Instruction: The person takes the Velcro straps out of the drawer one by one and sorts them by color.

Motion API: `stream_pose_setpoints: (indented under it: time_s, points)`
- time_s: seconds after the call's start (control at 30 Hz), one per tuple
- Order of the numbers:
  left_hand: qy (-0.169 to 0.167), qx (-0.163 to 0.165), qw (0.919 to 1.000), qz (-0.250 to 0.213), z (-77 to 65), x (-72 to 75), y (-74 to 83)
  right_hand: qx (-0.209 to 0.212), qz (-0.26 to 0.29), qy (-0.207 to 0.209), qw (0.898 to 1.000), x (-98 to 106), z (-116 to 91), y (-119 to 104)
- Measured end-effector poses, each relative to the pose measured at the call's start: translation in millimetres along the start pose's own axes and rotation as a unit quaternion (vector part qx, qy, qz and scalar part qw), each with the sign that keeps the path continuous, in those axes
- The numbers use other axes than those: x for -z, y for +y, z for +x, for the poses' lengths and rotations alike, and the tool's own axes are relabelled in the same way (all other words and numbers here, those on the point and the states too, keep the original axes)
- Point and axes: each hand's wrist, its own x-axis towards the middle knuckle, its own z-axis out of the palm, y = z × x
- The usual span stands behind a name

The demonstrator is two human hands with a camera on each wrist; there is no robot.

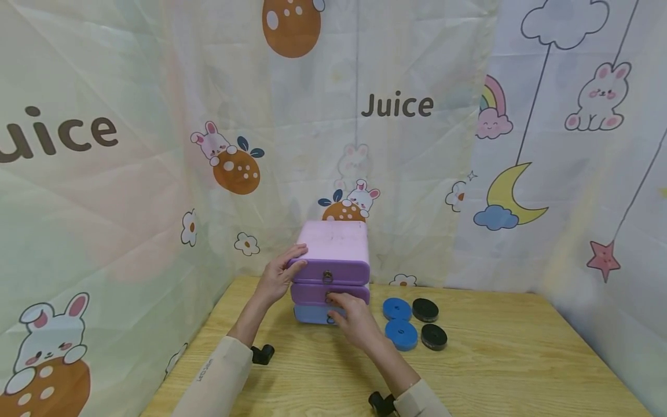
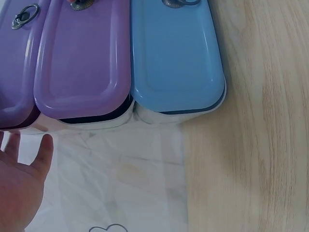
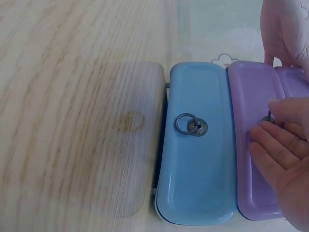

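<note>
Middle drawer [image 1: 308, 293]: in the cabinet [image 1: 333, 238], between top drawer [image 1: 307, 272] and bottom drawer [image 1: 311, 314], its front lying lengthwise side to side.
Ring pull [image 3: 266, 119]: at the cabinet's front, where we pinch it with our nearer right hand [image 1: 356, 319].
Left hand [image 1: 276, 278]: fingers extended, touching the cabinet's upper left edge.

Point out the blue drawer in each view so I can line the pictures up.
Head: blue drawer at the bottom of the stack, right end behind the right hand.
Left wrist: blue drawer at the top, right of centre.
Right wrist: blue drawer just right of centre.
Shared landmark: the middle purple drawer, adjoining it.
</note>
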Motion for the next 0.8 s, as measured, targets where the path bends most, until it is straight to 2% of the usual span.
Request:
stream_pose_setpoints:
  time_s: [0.47,0.8]
  points:
    - [0.005,0.01,0.9998,0.016,1.0,1.5,0.8,-0.002,0.003,0.002,1.0,-2.4,3.8,1.8]
    - [0.011,0.006,0.9999,0.003,0.2,0.1,2.2,-0.017,0.007,-0.006,1.0,-0.8,4.3,-1.5]
